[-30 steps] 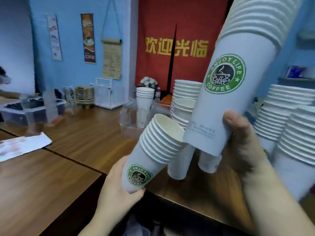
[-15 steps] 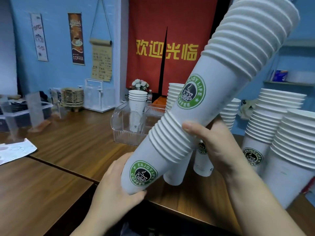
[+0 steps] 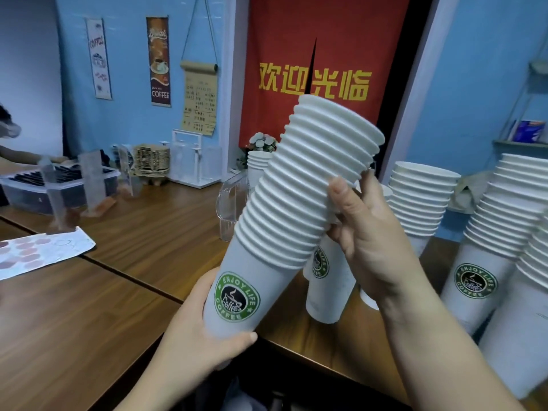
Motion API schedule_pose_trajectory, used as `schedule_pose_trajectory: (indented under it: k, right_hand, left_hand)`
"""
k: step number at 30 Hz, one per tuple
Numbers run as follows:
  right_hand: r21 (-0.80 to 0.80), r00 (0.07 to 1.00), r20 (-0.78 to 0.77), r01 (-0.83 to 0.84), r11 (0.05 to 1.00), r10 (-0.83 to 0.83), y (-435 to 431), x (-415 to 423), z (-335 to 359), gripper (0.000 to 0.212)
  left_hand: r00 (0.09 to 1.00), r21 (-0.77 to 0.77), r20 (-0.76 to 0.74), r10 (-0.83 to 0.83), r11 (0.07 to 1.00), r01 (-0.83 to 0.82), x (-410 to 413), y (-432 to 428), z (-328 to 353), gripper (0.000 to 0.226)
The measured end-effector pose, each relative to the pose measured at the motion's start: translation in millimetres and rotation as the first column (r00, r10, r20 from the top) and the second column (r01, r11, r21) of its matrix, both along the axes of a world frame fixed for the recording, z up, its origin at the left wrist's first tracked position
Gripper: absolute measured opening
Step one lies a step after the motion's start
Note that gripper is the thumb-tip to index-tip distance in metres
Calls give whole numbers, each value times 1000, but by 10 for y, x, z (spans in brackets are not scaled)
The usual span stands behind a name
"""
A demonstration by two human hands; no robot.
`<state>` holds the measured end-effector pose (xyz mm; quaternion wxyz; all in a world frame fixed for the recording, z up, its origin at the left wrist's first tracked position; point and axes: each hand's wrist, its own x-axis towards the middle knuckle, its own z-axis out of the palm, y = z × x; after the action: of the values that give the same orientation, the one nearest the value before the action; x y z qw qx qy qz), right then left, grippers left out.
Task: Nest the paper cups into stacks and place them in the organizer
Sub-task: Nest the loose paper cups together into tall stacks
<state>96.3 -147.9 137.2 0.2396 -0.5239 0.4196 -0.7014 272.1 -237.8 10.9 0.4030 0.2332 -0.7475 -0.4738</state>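
Item: nested paper-cup stack [image 3: 296, 209], mid-frame, leaning toward 1 o'clock. I am gripping its base with my left hand [image 3: 192, 336], curling my right hand [image 3: 370, 241] round upper rims; best pressing along its axis, then heading for clear organizer [image 3: 229, 200] at its 9 o'clock.

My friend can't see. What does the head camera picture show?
Two hands hold a long tilted stack of paper coffee cups: the left hand grips its bottom, the right hand its upper rims. More cup stacks stand on the wooden counter behind, near a clear organizer.
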Motion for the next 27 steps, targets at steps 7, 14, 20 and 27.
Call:
schedule_pose_trajectory:
  k: [7,14,20,27]
  right_hand:
    - [146,999,-49,-14,989,21,-371,136,-179,61]
    - [315,993,-111,82,946,-49,-623,92,-627,48]
    - [362,980,-194,115,925,-46,-788,-22,-913,55]
    - [364,972,-76,235,901,-223,-982,-113,-1328,41]
  left_hand:
    - [996,-18,-75,39,999,-40,-157,-390,390,73]
    - [995,59,-46,-94,994,97,-540,-726,294,75]
    - [981,128,97,-167,980,154,-617,-919,17,79]
    - [984,179,35,-174,970,165,-706,-1090,-111,92]
